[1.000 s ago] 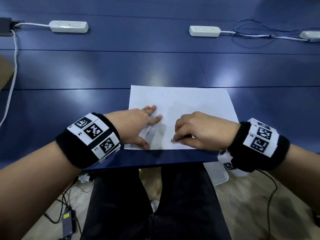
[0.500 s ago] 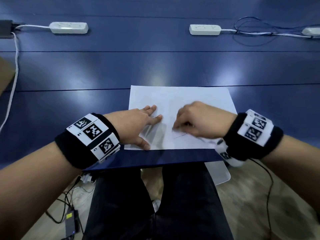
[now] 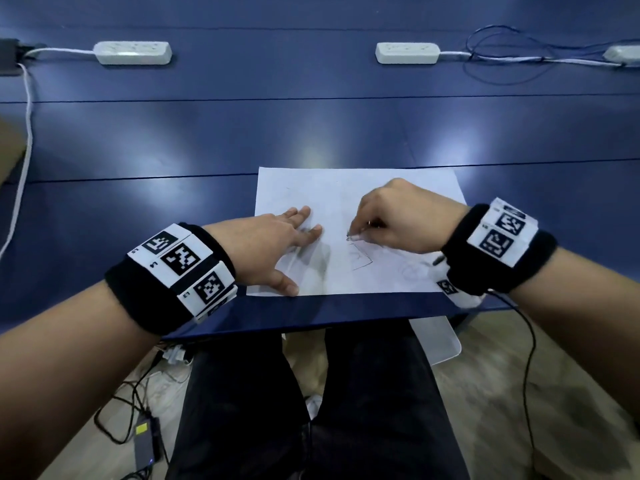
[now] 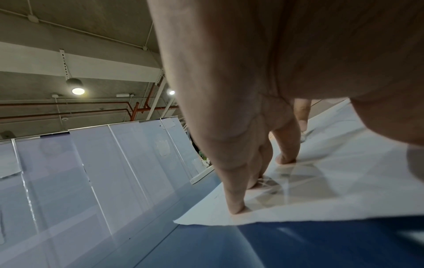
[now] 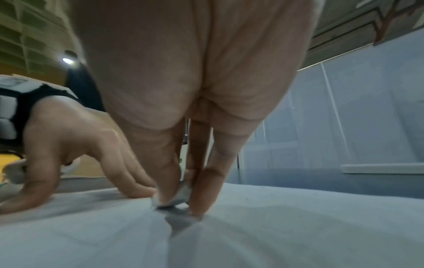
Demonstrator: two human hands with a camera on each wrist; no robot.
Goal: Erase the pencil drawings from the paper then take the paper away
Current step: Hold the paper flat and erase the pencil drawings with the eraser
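Observation:
A white sheet of paper (image 3: 346, 188) lies at the near edge of the blue table (image 3: 311, 133). Faint pencil lines (image 3: 360, 259) show near its middle. My left hand (image 3: 277, 237) lies flat on the sheet's left part, fingers spread and pressing it down (image 4: 236, 208). My right hand (image 3: 391, 220) pinches a small white eraser (image 5: 179, 195) between thumb and fingertips and holds it down on the paper (image 5: 298, 217) just above the pencil lines. In the head view the eraser is almost hidden under the fingers.
Three white power strips (image 3: 133, 53) (image 3: 408, 53) (image 3: 623, 55) with cables lie along the far side of the table. A white cable (image 3: 26, 140) runs down the left. My legs (image 3: 311, 410) are under the table's near edge, and a white tray (image 3: 440, 341) sits below.
My right hand has slid away from me across the paper with the eraser, uncovering pencil lines near the sheet's front. The left hand has stayed pressed in place.

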